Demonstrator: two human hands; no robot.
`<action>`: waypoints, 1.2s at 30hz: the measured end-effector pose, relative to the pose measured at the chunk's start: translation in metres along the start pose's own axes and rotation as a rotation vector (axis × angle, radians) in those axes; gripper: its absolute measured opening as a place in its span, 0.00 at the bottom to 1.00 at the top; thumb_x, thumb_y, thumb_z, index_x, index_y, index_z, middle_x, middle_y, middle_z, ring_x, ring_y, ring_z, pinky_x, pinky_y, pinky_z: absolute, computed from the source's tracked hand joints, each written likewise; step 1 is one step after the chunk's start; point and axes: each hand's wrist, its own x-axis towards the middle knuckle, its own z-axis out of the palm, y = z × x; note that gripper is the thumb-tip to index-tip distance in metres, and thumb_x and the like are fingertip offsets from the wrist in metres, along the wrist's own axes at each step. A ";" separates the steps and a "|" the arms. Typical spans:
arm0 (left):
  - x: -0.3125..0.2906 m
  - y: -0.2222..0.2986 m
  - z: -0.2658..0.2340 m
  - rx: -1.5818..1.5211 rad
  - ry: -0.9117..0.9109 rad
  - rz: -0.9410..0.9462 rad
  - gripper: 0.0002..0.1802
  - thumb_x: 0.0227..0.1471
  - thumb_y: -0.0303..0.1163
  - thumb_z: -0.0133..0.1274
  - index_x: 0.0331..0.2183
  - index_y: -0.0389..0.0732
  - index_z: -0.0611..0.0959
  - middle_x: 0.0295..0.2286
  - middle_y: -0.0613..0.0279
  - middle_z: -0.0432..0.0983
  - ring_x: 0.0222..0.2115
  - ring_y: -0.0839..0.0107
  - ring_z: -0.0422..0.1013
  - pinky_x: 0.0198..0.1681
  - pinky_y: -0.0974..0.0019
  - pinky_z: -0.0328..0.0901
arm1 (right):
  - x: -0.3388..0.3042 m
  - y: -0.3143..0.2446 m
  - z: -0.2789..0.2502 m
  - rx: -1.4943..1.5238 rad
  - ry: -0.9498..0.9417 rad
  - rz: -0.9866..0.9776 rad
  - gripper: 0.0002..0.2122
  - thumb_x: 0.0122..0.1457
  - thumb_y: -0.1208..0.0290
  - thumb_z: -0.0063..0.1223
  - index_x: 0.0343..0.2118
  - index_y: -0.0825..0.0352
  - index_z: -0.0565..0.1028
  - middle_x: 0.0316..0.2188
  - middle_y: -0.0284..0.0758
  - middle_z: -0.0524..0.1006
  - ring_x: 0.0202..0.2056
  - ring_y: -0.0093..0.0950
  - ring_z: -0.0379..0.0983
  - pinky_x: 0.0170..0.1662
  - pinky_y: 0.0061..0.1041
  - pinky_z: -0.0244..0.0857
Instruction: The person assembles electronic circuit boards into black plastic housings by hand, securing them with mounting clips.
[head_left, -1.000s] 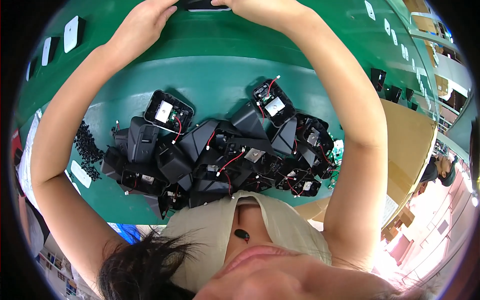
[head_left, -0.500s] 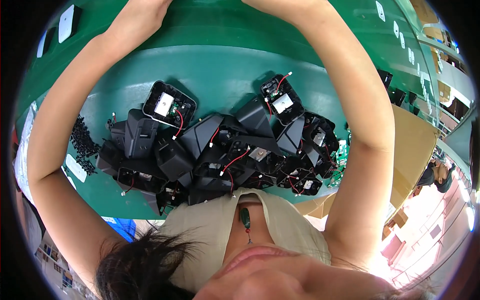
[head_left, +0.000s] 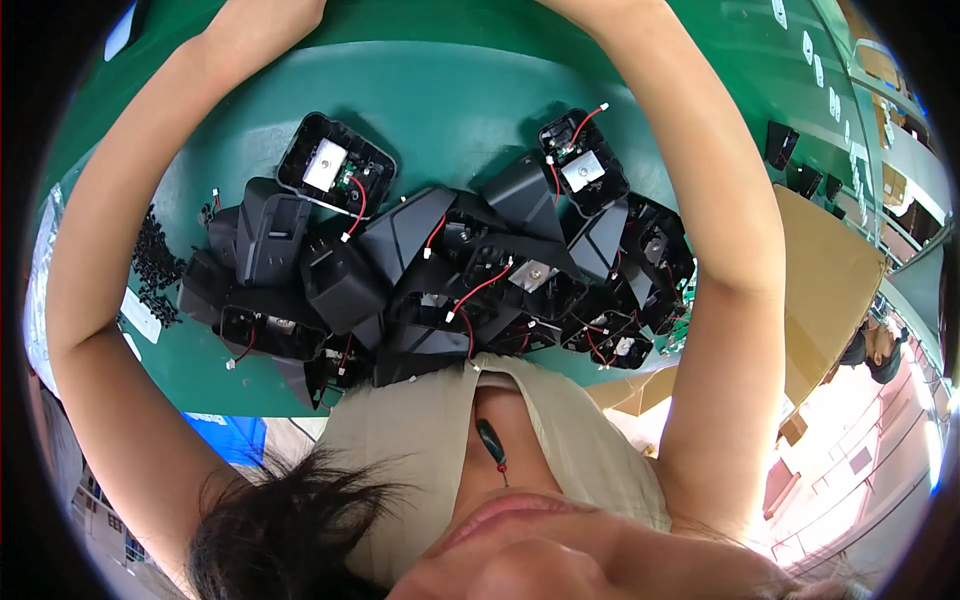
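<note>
Both my arms reach out to the far edge of the view. Of my left hand (head_left: 268, 20) only the back by the wrist shows, its fingers cut off. My right hand (head_left: 590, 8) is cropped at the wrist, so what either holds is hidden. Between my arms lies a heap of black plastic housings (head_left: 345, 285) with red and black wire leads. Closest to my left hand is an open housing (head_left: 325, 165) with a metal plate and green circuit board inside. A similar open housing (head_left: 583, 170) lies nearer my right arm.
Small black parts (head_left: 155, 265) are piled beside my left forearm, near a white flat piece (head_left: 142, 316). Green circuit boards (head_left: 678, 335) lie by my right elbow. A cardboard box (head_left: 830, 290) stands at the right, past it a person (head_left: 880, 350). More black pieces (head_left: 782, 145) stand far right.
The heap and table have shifted slightly toward me in the picture's upward direction, as the view moved. My hands slid further past the top edge; the housings keep their arrangement.
</note>
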 end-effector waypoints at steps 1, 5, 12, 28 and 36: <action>0.000 -0.001 0.000 0.033 -0.024 0.003 0.29 0.41 0.16 0.41 0.50 0.33 0.63 0.48 0.44 0.61 0.49 0.54 0.61 0.53 0.62 0.56 | 0.001 -0.001 0.001 -0.011 0.017 0.000 0.14 0.45 0.76 0.51 0.38 0.69 0.72 0.31 0.43 0.74 0.35 0.42 0.69 0.41 0.34 0.63; 0.005 0.007 0.013 0.190 0.019 -0.007 0.30 0.43 0.23 0.48 0.50 0.31 0.61 0.47 0.44 0.62 0.47 0.53 0.62 0.51 0.62 0.57 | 0.022 0.013 -0.014 0.036 -0.115 0.054 0.12 0.45 0.75 0.53 0.35 0.71 0.74 0.29 0.42 0.76 0.33 0.39 0.72 0.40 0.31 0.65; 0.030 -0.019 0.007 0.254 0.090 -0.254 0.20 0.44 0.34 0.52 0.38 0.32 0.70 0.33 0.46 0.71 0.34 0.55 0.69 0.39 0.61 0.63 | 0.054 0.040 -0.009 0.940 -0.321 0.569 0.13 0.53 0.71 0.51 0.41 0.70 0.71 0.30 0.33 0.74 0.30 0.22 0.70 0.32 0.19 0.67; 0.005 -0.037 -0.014 -0.942 -0.141 -0.935 0.21 0.54 0.43 0.43 0.39 0.34 0.73 0.31 0.59 0.75 0.27 0.81 0.71 0.29 0.79 0.61 | -0.024 0.032 -0.048 0.129 -0.128 0.505 0.29 0.48 0.44 0.48 0.48 0.61 0.67 0.40 0.38 0.73 0.42 0.32 0.69 0.45 0.29 0.62; 0.008 -0.066 -0.033 -1.070 -0.265 -1.032 0.20 0.53 0.46 0.44 0.34 0.36 0.69 0.30 0.54 0.76 0.24 0.76 0.73 0.22 0.80 0.66 | -0.207 0.090 -0.167 -0.795 -0.185 1.238 0.35 0.42 0.44 0.55 0.45 0.69 0.62 0.42 0.46 0.69 0.44 0.41 0.67 0.42 0.38 0.64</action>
